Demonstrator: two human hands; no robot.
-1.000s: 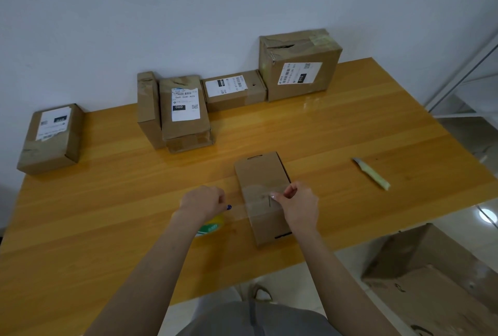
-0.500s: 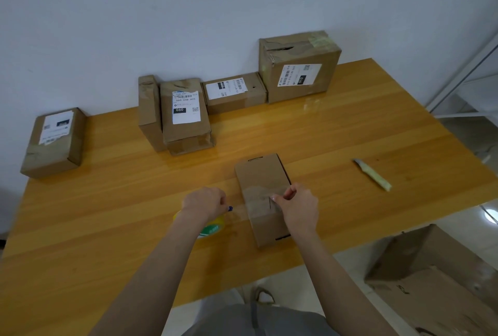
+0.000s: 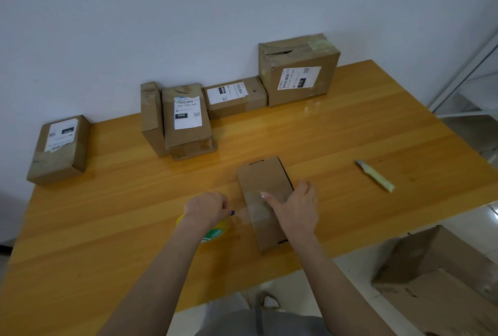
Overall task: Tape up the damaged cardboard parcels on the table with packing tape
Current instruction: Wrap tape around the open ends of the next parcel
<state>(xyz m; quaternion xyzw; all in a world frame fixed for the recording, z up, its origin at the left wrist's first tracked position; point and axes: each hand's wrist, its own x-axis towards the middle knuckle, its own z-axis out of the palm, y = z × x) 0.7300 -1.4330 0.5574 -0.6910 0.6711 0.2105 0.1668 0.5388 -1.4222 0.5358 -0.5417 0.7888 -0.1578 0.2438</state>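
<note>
Packing tape [image 3: 256, 211] is crossing the small parcel [image 3: 265, 174]; the right hand [image 3: 295, 209], laid flat, is pressing it. The left hand [image 3: 206, 207], gripping the roll [image 3: 215, 233], should be pulling taut.

Bright, even indoor light; only faint soft shadows beside the boxes [image 3: 186, 120]. Pale glare on the glossy table [image 3: 310, 105] in the upper right and on the floor [image 3: 489, 218] at the right edge. Wide-angle bending at frame edges; right hand [image 3: 293, 209] slightly blurred.
</note>
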